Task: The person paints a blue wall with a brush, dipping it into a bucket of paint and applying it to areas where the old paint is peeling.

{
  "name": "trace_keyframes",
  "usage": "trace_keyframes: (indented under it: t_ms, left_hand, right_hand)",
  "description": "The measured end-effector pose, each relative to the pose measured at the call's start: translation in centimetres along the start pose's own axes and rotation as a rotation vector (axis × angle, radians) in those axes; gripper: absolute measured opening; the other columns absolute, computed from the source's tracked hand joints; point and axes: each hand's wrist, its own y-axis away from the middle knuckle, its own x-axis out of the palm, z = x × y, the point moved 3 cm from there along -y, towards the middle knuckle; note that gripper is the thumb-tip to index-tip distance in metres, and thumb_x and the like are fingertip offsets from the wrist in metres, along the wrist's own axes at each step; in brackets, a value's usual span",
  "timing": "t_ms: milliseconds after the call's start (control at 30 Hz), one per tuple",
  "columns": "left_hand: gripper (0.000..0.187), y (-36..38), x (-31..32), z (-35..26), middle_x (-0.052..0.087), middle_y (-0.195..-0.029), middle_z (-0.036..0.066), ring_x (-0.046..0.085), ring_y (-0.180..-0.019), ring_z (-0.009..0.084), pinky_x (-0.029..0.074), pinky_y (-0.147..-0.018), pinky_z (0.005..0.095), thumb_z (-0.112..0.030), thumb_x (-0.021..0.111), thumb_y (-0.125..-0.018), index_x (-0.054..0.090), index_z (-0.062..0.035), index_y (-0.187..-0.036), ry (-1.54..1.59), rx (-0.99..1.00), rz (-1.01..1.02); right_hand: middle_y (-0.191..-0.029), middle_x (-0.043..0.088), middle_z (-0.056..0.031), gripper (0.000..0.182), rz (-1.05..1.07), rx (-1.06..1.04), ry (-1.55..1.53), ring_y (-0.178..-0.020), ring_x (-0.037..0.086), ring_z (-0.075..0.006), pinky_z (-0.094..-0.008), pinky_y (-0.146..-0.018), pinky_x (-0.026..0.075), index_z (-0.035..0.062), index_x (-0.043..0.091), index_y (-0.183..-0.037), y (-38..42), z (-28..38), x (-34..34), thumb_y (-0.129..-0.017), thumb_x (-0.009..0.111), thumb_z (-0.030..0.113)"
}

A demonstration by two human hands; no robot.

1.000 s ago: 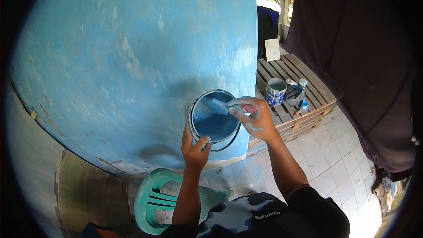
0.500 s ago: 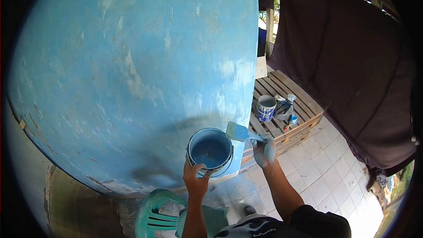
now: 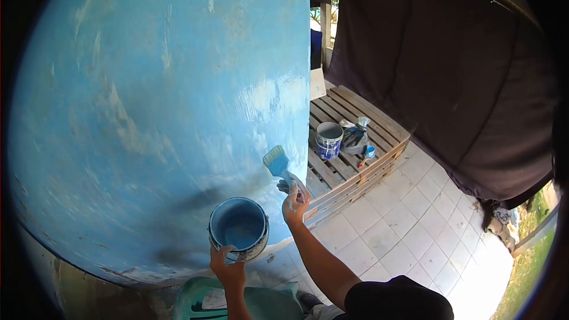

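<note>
My left hand (image 3: 227, 265) grips the near side of a paint bucket (image 3: 265, 243), thumb over its rim, with blue paint showing inside. In my right hand (image 3: 294, 201), whose fingers are smeared with paint, is a wide paintbrush (image 3: 277, 162). Its handle runs into my closed fingers, and the pale, blue-stained bristles point up and left, overlapping the wall in this view. The wall (image 3: 148, 112) is blue and patchy, with wet, shiny streaks near its right edge. The brush is above and to the right of the bucket.
A green plastic chair (image 3: 269, 302) stands below the bucket. On a slatted wooden platform (image 3: 388, 133) sit a second paint bucket (image 3: 329, 141), a dark plastic bag (image 3: 354, 142) and a small blue cup (image 3: 370, 152). White floor tiles (image 3: 379, 225) lie to the right, beneath a dark hanging cloth (image 3: 450, 71).
My right hand has swung the brush from beside the bucket's rim up toward the wall, bristles now tilted upward. The view has turned right, and the bucket sits lower and further left in it.
</note>
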Motion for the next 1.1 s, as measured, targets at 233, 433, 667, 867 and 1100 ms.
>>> trace_keyframes:
  t_ms: [233, 433, 667, 867, 1100]
  left_hand:
    - [0.034, 0.9, 0.4, 0.8, 0.067, -0.115, 0.021, 0.068, -0.106, 0.0418, 0.053, -0.091, 0.044, 0.003, 0.084, -0.065, 0.066, -0.0035, -0.093, -0.017, -0.053, 0.036]
    - [0.035, 0.8, 0.7, 0.5, 0.067, -0.113, 0.021, 0.067, -0.104, 0.0418, 0.052, -0.091, 0.0443, 0.002, 0.085, -0.065, 0.066, -0.0035, -0.095, -0.052, -0.085, -0.012]
    - [0.036, 0.1, 0.6, -0.3, 0.068, -0.114, 0.021, 0.068, -0.103, 0.0409, 0.053, -0.088, 0.0446, 0.0, 0.086, -0.065, 0.066, -0.0046, -0.095, -0.123, -0.065, -0.049]
    - [0.035, -0.6, 1.1, -2.0, 0.068, -0.108, 0.019, 0.068, -0.1, 0.04, 0.053, -0.086, 0.0437, -0.001, 0.086, -0.066, 0.066, -0.0034, -0.094, -0.17, 0.002, -0.03]
    - [0.035, -1.1, 2.3, -3.5, 0.068, -0.108, 0.016, 0.069, -0.104, 0.0334, 0.053, -0.089, 0.0396, 0.006, 0.083, -0.066, 0.066, -0.002, -0.095, -0.059, -0.033, -0.041]
  right_hand:
    - [-0.079, 0.072, -0.0135, 0.029, -0.169, 0.253, -0.01, -0.062, 0.068, -0.0164, -0.0288, -0.059, 0.055, -0.0033, 0.069, -0.115, 2.3, -6.5, -4.9, -0.108, 0.054, 0.021]
    - [-0.083, 0.072, -0.0117, 0.029, 0.06, 0.092, -0.196, -0.069, 0.067, -0.0148, -0.0281, -0.062, 0.053, -0.0026, 0.069, -0.119, -0.6, 4.8, 2.5, -0.108, 0.053, 0.019]
    - [-0.085, 0.072, -0.0135, 0.032, 0.107, -0.13, -0.032, -0.07, 0.066, -0.0165, -0.0294, -0.065, 0.053, -0.0043, 0.071, -0.118, -2.0, -0.5, -0.8, -0.103, 0.052, 0.016]
    - [-0.074, 0.068, -0.0107, 0.029, -0.081, 0.035, 0.223, -0.062, 0.063, -0.0164, -0.0297, -0.057, 0.05, -0.005, 0.071, -0.109, -0.5, -7.2, -6.1, -0.101, 0.052, 0.015]
    - [-0.072, 0.065, -0.0067, 0.03, -0.055, 0.079, 0.039, -0.063, 0.062, -0.0124, -0.0272, -0.058, 0.048, -0.0027, 0.071, -0.11, -3.5, -0.5, -2.6, -0.105, 0.054, 0.021]
